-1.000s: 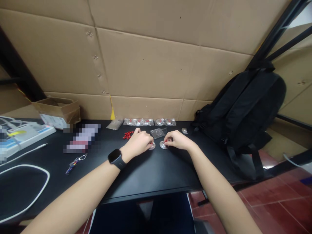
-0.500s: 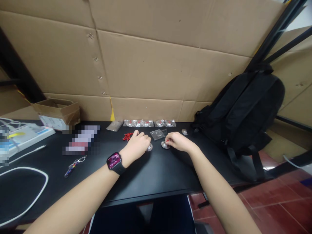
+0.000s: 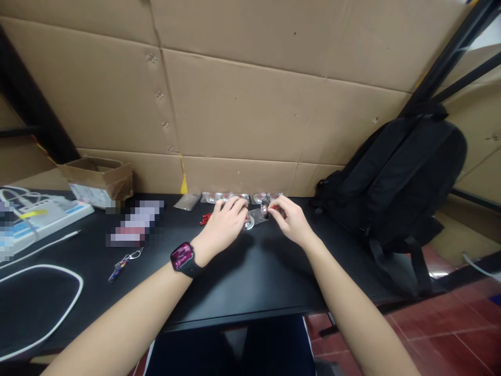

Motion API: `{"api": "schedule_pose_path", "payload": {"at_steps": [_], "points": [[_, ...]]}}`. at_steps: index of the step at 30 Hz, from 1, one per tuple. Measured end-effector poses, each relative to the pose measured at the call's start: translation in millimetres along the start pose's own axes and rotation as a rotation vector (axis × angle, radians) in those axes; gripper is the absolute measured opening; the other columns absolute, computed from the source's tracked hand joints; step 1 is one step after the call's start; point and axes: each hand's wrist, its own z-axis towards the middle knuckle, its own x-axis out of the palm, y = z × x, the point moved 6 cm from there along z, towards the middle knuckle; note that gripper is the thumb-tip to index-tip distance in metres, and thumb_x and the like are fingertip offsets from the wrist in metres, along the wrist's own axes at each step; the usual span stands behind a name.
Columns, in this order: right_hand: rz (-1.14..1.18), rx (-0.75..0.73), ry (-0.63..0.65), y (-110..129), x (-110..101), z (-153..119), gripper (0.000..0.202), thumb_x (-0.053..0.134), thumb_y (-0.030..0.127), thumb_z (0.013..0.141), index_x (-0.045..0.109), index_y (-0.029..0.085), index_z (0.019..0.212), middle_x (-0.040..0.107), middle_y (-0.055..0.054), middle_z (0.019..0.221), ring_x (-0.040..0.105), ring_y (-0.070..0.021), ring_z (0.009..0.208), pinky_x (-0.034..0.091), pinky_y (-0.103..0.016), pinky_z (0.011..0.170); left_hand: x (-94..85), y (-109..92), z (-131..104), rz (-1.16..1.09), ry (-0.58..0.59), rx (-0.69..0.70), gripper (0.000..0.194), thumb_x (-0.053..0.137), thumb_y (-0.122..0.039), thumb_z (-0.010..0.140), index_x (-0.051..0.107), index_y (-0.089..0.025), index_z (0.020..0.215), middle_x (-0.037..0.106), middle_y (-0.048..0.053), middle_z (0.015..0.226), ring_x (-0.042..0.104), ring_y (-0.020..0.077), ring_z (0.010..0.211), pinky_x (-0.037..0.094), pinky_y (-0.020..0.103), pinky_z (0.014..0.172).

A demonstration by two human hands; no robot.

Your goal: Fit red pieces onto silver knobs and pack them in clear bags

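My left hand [image 3: 226,223], a dark smartwatch [image 3: 182,256] on its wrist, is closed around a small silvery finger cymbal [image 3: 249,223] whose rim shows past the fingertips. Between the thumb and fingers of my right hand [image 3: 291,222] is the red cord of a second finger cymbal [image 3: 264,210], which hangs tilted above the tabletop. Behind the two cymbals lies a clear plastic bag [image 3: 261,214], partly covered. Red cords [image 3: 205,219] lie in a small pile left of my left hand. Bagged cymbals with red cords [image 3: 213,197] are lined up at the back, some hidden by my hands.
A flat clear packet [image 3: 187,202] lies at the back. To the left are an open carton [image 3: 99,177], a keyring [image 3: 124,265], a blurred-out item [image 3: 136,224], a power strip [image 3: 43,219] and a white cable [image 3: 80,282]. A black backpack [image 3: 395,183] stands right.
Both hands have risen off the tabletop with their cymbals and moved slightly further back. The right cymbal has gone from lying on the table to hanging tilted. The view has shifted slightly.
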Motion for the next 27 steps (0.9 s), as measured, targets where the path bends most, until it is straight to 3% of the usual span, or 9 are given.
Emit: {"api": "schedule_pose_path", "payload": {"at_steps": [3, 5, 9, 16, 21, 27], "points": [[-0.055, -0.014, 0.174, 0, 13, -3, 0.01, 0.057, 0.021, 0.096, 0.064, 0.022, 0.09, 0.065, -0.004, 0.088, 0.06, -0.0183, 0.08, 0.046, -0.029, 0.074, -9.5, 6, 2, -0.055, -0.072, -0.061, 0.021, 0.044, -0.015, 0.098, 0.064, -0.021, 0.103, 0.058, 0.014, 0.135, 0.045, 0.0336, 0.13, 0.031, 0.051, 0.1], [-0.086, 0.008, 0.216, -4, 16, -5, 0.009, 0.058, 0.02, 0.095, 0.064, 0.022, 0.088, 0.066, -0.004, 0.088, 0.06, -0.0177, 0.079, 0.045, -0.029, 0.072, -16.3, 13, 3, -0.113, -0.134, -0.141, 0.018, 0.046, -0.02, 0.099, 0.064, -0.022, 0.1, 0.059, 0.012, 0.132, 0.047, 0.032, 0.127, 0.031, 0.05, 0.101], [-0.009, 0.044, 0.076, -7, 4, -3, 0.012, 0.056, 0.024, 0.097, 0.064, 0.021, 0.088, 0.064, -0.004, 0.085, 0.056, -0.0165, 0.071, 0.044, -0.029, 0.068, -16.3, 29, 4, -0.333, -0.227, -0.331, 0.016, 0.049, -0.028, 0.1, 0.064, -0.022, 0.097, 0.06, 0.009, 0.122, 0.052, 0.0273, 0.116, 0.036, 0.046, 0.1], [0.181, 0.064, -0.144, 5, 3, 1, 0.015, 0.057, 0.03, 0.097, 0.064, 0.021, 0.088, 0.064, -0.005, 0.086, 0.058, -0.0176, 0.074, 0.046, -0.03, 0.068, 27.0, 40, 3, -0.951, -0.213, -0.528, 0.022, 0.053, -0.037, 0.097, 0.065, -0.018, 0.096, 0.065, 0.008, 0.105, 0.059, 0.0215, 0.104, 0.043, 0.036, 0.099], [0.208, 0.065, -0.211, 6, 5, 0, 0.015, 0.059, 0.03, 0.096, 0.066, 0.02, 0.087, 0.064, -0.004, 0.085, 0.058, -0.0168, 0.073, 0.047, -0.03, 0.068, 46.3, 34, -1, -1.322, -0.156, -0.672, 0.033, 0.063, -0.045, 0.091, 0.069, -0.016, 0.104, 0.071, 0.009, 0.108, 0.061, 0.0235, 0.105, 0.042, 0.036, 0.099], [0.227, 0.031, -0.228, 12, 11, -1, 0.012, 0.061, 0.029, 0.094, 0.066, 0.02, 0.088, 0.064, -0.004, 0.084, 0.057, -0.0165, 0.071, 0.048, -0.03, 0.066, 51.4, 17, -1, -1.639, -0.086, -0.705, 0.032, 0.07, -0.043, 0.086, 0.075, -0.015, 0.102, 0.074, 0.009, 0.108, 0.062, 0.023, 0.104, 0.041, 0.033, 0.098]]}}
